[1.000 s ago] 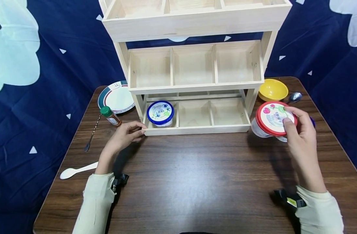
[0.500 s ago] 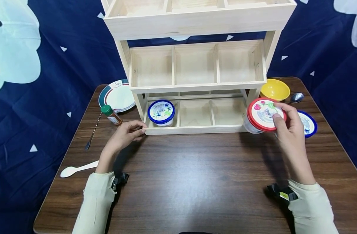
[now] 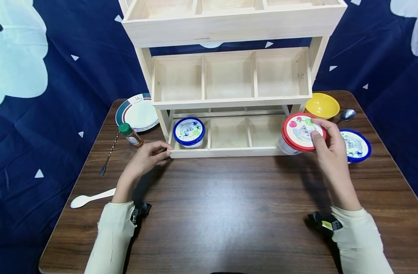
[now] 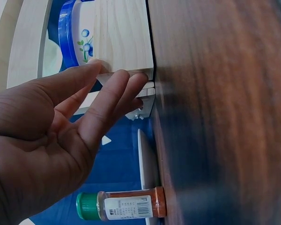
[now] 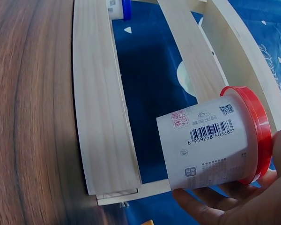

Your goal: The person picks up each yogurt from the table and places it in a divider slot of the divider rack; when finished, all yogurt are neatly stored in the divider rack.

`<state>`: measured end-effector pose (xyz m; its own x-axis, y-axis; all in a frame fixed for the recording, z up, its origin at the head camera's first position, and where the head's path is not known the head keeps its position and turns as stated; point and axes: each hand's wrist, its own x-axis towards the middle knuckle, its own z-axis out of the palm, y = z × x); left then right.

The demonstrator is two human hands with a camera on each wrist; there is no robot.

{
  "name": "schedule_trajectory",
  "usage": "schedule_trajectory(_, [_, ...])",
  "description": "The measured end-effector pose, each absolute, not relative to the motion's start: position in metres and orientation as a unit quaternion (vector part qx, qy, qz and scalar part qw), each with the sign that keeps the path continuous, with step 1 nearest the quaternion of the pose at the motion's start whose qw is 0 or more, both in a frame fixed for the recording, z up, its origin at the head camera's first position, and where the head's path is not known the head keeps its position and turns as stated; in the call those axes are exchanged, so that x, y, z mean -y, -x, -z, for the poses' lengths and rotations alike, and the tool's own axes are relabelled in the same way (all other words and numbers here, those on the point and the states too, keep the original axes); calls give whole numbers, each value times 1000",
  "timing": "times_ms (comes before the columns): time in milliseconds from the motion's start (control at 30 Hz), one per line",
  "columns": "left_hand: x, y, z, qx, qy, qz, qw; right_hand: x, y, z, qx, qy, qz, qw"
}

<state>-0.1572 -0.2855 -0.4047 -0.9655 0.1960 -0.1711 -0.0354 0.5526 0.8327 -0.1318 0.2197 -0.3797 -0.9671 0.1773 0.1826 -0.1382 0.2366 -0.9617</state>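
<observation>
My right hand (image 3: 332, 152) grips a white tub with a red lid (image 3: 303, 131) at its rim. The tub hangs, tilted, by the right end of the wooden rack's (image 3: 229, 153) lowest tray; its barcode side (image 5: 210, 140) faces the right wrist view. My left hand (image 3: 144, 161) touches the tray's left front corner with its fingertips, which lie on the board's end (image 4: 126, 42) in the left wrist view. A blue-lidded tub (image 3: 189, 131) stands in the tray's left compartment. Another blue-lidded tub (image 3: 356, 145) stands on the table, partly behind my right hand.
Left of the rack are a plate (image 3: 138, 114), a green-capped spice jar (image 3: 131, 134), a twisted metal stirrer (image 3: 109, 154) and a white spoon (image 3: 92, 198). A yellow bowl (image 3: 322, 105) and a metal spoon (image 3: 347, 115) lie right. The rack's upper trays overhang.
My right hand has carried the red-lidded tub leftward, to the tray's right end, uncovering more of the blue-lidded tub behind it. My left hand stays at the corner.
</observation>
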Motion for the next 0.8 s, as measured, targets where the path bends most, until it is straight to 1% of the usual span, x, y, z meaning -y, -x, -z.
schedule_trajectory(800, [286, 156, 405, -871, -55, -472, 121, -195, 153, 386, 797, -20, -598, 89])
